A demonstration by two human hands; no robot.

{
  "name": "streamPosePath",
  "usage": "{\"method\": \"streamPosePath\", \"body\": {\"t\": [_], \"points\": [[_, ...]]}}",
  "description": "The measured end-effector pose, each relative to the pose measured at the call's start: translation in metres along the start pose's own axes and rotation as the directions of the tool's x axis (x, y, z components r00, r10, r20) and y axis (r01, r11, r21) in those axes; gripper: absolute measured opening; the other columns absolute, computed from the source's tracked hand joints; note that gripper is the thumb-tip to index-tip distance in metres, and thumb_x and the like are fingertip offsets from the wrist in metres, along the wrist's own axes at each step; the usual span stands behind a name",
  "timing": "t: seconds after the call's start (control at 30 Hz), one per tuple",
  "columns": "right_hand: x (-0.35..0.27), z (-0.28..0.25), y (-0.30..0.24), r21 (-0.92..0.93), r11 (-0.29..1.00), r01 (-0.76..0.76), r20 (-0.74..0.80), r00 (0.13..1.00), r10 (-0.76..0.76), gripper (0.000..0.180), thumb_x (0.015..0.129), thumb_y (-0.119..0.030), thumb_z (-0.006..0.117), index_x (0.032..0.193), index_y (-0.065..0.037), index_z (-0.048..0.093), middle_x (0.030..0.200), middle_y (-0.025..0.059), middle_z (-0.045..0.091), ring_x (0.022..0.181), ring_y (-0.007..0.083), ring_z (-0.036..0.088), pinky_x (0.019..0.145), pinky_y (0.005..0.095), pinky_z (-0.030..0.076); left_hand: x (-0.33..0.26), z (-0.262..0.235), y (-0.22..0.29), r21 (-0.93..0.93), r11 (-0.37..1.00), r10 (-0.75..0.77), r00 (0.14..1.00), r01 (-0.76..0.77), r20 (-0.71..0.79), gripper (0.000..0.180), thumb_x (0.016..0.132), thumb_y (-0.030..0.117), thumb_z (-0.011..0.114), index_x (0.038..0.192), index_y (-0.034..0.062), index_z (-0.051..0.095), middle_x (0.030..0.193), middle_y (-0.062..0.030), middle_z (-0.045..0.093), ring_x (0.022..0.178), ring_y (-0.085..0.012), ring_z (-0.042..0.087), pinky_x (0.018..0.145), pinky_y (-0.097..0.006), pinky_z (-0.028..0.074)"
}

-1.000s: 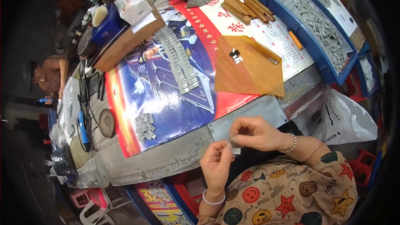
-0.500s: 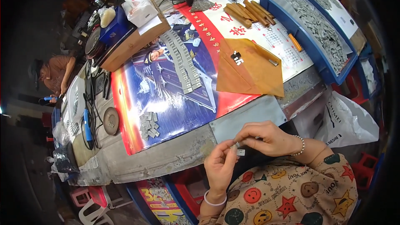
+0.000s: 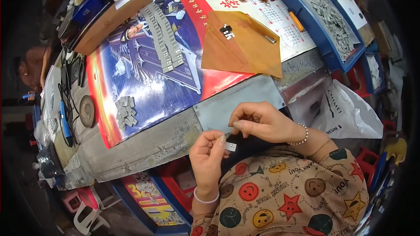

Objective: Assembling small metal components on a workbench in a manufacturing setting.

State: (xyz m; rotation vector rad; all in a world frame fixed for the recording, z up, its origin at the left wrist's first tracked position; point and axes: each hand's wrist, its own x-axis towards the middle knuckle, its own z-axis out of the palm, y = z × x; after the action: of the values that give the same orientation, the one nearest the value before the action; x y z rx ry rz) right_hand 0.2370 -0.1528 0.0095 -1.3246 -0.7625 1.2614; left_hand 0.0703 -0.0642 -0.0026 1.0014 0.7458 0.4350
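Note:
My left hand (image 3: 206, 155) is closed in a pinch, thumb against fingers, on a small grey rectangular metal piece (image 3: 230, 147) that sticks out past the fingertips. Just to its right and a little farther off, my right hand (image 3: 264, 123) curls with thumb and fingertips together. Whatever the right fingers hold, if anything, is too small to make out. Both hands hover at the table's near edge, beside a grey plate (image 3: 245, 100). Beyond them lies an amber sheet (image 3: 249, 54) carrying a few small black and silvery pieces (image 3: 226, 31).
Two long rows of grey pieces (image 3: 162, 39) lie on a glossy poster (image 3: 144, 76), with a loose pile of similar ones (image 3: 126, 112) nearer left. Blue trays (image 3: 321, 39) of metal parts stand right, by an orange-handled tool (image 3: 296, 21). A white bag (image 3: 350, 111) hangs below.
My hands, which were touching at the fingertips, have come slightly apart. The grey piece stays in my left hand. The whole view has shifted, so the table appears farther left and up.

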Motion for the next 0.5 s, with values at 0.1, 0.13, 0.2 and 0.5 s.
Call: {"method": "streamPosePath", "body": {"t": [0.1,0.13,0.2,0.5], "points": [[0.0013,0.0006,0.0043,0.027,0.998,-0.056,0.018,0.998,0.056,0.012,0.09,-0.01,0.056,0.093,0.001,0.057,0.079,0.0011,0.058,0.069,0.0065,0.053,0.062,0.0215,0.046,-0.0002,-0.0015,-0.0033,-0.029,1.0,0.0,1.0,0.0,-0.001,0.007,0.09,0.004,0.059,0.095,-0.0003,0.059,0.073,0.0012,0.059,0.06,-0.0022,0.053,0.054,-0.015,0.042],[0.0016,0.0013,0.005,0.032,0.997,-0.07,0.025,0.997,0.069,0.011,0.089,-0.01,0.057,0.091,0.001,0.057,0.078,0.001,0.057,0.069,0.0059,0.053,0.061,0.0211,0.045,-0.0004,-0.0013,-0.004,-0.01,1.0,0.006,1.0,-0.006,0.0,0.007,0.09,0.004,0.059,0.095,-0.0004,0.059,0.073,0.0012,0.06,0.06,-0.0022,0.052,0.054,-0.015,0.042],[0.0028,0.0023,0.0058,0.012,0.998,-0.057,0.035,0.998,0.056,0.01,0.088,-0.009,0.058,0.09,0.001,0.058,0.077,0.0002,0.057,0.07,0.0051,0.052,0.061,0.0207,0.044,-0.0004,-0.0002,-0.0059,0.001,1.0,0.02,1.0,-0.02,-0.001,0.007,0.09,0.004,0.059,0.096,-0.0005,0.059,0.073,0.0012,0.059,0.06,-0.0023,0.052,0.055,-0.016,0.042],[0.0059,0.0034,0.0064,0.033,0.997,-0.064,0.03,0.998,0.063,0.008,0.085,-0.007,0.06,0.085,0.0,0.056,0.075,-0.0022,0.055,0.069,0.0034,0.049,0.061,0.0196,0.042,-0.0019,0.0044,-0.0079,0.128,0.983,0.135,0.99,-0.128,-0.048,0.011,0.09,0.002,0.058,0.1,-0.0026,0.059,0.077,-0.0001,0.06,0.064,-0.0033,0.054,0.058,-0.017,0.044]]}}
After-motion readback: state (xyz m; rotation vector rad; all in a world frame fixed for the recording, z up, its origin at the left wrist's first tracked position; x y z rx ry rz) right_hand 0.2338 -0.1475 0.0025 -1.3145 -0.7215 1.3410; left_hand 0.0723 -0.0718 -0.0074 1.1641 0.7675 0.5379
